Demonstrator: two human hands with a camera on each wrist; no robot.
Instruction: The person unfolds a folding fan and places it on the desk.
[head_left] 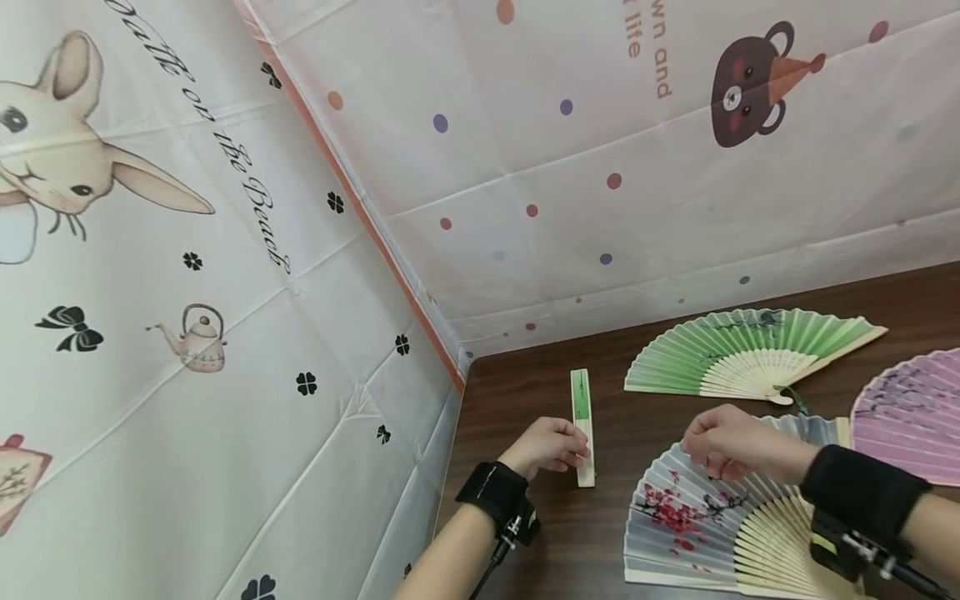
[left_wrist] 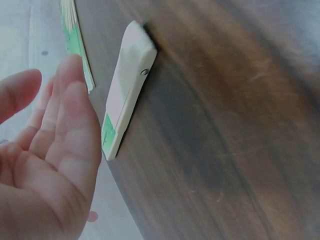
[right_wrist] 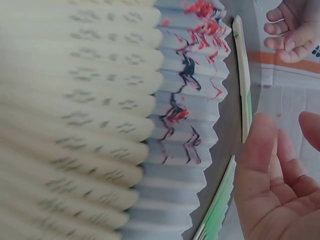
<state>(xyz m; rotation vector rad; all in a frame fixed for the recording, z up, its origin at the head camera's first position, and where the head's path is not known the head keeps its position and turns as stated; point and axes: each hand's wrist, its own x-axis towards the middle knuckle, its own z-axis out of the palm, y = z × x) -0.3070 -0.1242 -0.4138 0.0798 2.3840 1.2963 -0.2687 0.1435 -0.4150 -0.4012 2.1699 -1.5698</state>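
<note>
A folded fan [head_left: 581, 398] with pale wooden sticks and a green strip lies on the brown table at the left. Just over its lower end is my left hand [head_left: 553, 444]; in the left wrist view its thumb stands apart from the loosely bent fingers [left_wrist: 75, 107], with nothing between them. The same folded fan [left_wrist: 127, 75] lies beside those fingers there. My right hand [head_left: 738, 443] hovers over a spread grey fan [head_left: 686, 517] painted with red blossoms. Its fingers bend loosely and hold nothing, as the right wrist view shows with the thumb and fingers [right_wrist: 260, 150] apart.
A spread green fan [head_left: 675, 362] with a dark green tassel [head_left: 797, 402] lies at the back of the table [head_left: 525, 375]. To the right, a pink fan [head_left: 911, 412] overlaps the frame's edge. Printed cloth walls [head_left: 487, 275] rise along the table's left and back edges.
</note>
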